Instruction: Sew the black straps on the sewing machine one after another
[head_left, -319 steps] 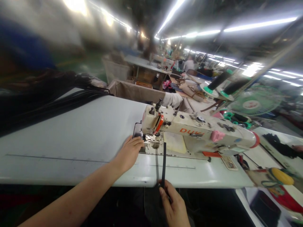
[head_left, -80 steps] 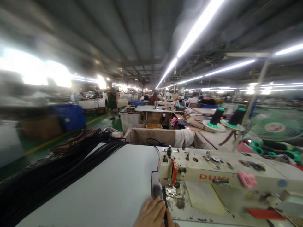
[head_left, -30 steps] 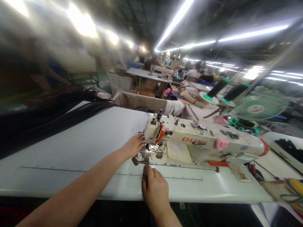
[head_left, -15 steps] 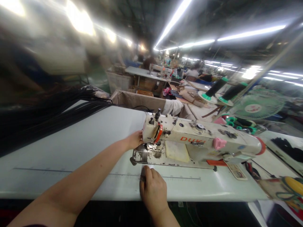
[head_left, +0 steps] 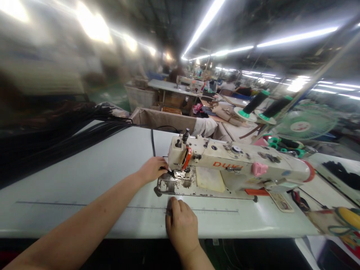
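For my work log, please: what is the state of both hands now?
Left hand: closed on a black strip.
Right hand: closed; whether holding something cannot be told.

Beside the sewing machine [head_left: 206, 153], the left hand [head_left: 153, 168] pinches what looks like a black strip [head_left: 153, 143].

This is a sewing workshop — the sewing machine [head_left: 246, 159], thread cones [head_left: 255, 103] and tube lights [head_left: 204, 27] show it.

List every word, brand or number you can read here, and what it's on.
"DUK", in orange, on the sewing machine; a final letter is partly covered.
Ruler marks on the table: any numbers are too small to read.
Red mark on the fan: too blurred to read.
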Demonstrator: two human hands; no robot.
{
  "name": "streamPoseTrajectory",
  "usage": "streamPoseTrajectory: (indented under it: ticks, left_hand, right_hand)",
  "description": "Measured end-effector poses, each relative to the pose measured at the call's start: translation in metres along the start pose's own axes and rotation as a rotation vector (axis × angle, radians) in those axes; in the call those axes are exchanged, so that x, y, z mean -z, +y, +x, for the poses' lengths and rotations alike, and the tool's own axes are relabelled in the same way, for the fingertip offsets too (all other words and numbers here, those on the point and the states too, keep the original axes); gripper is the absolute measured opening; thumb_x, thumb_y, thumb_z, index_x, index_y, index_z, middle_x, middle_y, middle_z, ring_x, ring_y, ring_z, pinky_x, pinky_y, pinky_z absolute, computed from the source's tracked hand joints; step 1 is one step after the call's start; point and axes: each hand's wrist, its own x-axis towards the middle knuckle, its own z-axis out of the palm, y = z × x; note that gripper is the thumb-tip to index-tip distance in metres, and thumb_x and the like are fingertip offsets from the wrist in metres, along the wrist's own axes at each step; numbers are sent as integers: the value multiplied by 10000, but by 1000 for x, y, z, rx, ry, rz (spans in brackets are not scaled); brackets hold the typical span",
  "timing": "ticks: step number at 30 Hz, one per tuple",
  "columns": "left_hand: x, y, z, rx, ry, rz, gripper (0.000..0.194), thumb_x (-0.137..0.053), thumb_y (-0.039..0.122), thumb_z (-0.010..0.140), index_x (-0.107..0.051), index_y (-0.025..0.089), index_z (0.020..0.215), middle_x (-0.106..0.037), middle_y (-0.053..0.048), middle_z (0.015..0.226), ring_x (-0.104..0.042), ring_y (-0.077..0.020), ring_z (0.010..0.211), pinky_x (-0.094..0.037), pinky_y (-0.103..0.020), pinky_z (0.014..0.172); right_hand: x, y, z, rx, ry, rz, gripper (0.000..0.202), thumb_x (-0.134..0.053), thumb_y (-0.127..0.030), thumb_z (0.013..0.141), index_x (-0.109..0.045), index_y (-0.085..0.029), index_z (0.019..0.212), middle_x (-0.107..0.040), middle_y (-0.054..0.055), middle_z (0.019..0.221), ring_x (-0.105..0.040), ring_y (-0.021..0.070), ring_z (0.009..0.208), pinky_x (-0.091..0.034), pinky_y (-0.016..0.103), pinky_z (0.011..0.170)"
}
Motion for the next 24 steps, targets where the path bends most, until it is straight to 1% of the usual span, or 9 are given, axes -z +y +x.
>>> streamPoseTrajectory:
  ticks: [4, 8, 12, 14, 17, 20, 24]
  left_hand:
    - [2, 6, -5, 80, 24, 10, 101, -696, 221, 853, -790, 234, 887, -752, -32, 1021, -671, -211, 1022, -518, -319, 971]
    - [4, 15, -8, 159, 14, 10, 89, -703, 205, 838, -788, 227, 850, -727, -26, 964, -676, -196, 974, -521, -292, 911]
    - [0, 27, -19, 254, -5, -9, 80, -704, 208, 829, -783, 219, 839, -705, -21, 947, -687, -167, 851, -530, -272, 812]
    - [-3, 34, -26, 304, -10, -24, 85, -706, 201, 824, -784, 210, 859, -704, -26, 948, -694, -162, 819, -534, -270, 788]
    - [-6, 42, -32, 373, -7, -44, 121, -714, 175, 809, -786, 201, 904, -713, -39, 956, -710, -177, 841, -544, -279, 796]
    - [-8, 51, -35, 430, -1, -62, 158, -726, 156, 801, -782, 200, 942, -724, -45, 982, -715, -185, 876, -550, -292, 835]
    - [-20, 65, -41, 466, -4, -101, 177, -754, 177, 798, -767, 202, 972, -715, -42, 1041, -710, -160, 881, -555, -262, 834]
  right_hand:
    - [4, -2, 1, -1, -3, -5, 494, -573, -73, 763, -553, -174, 1246, -665, 62, 920, -606, 239, 822, -484, 342, 707]
    - [5, -2, 1, -10, -2, -12, 492, -567, -71, 765, -551, -189, 1242, -668, 54, 917, -603, 228, 815, -476, 329, 706]
    - [4, -2, 2, -4, -1, -14, 477, -565, -73, 764, -557, -184, 1228, -665, 54, 913, -601, 229, 814, -470, 332, 705]
    - [4, -2, 2, -4, -2, -12, 471, -567, -73, 761, -563, -181, 1219, -660, 51, 900, -597, 230, 808, -465, 335, 700]
    - [4, -2, 2, -1, 4, -3, 465, -567, -71, 759, -570, -182, 1211, -655, 47, 889, -590, 226, 800, -454, 331, 699]
    - [4, -2, 1, 6, 25, 14, 455, -563, -69, 760, -575, -176, 1203, -650, 47, 878, -583, 223, 795, -447, 326, 702]
    - [2, -1, 1, -4, 47, 46, 426, -554, -67, 758, -590, -180, 1168, -646, 42, 858, -582, 217, 781, -439, 317, 696]
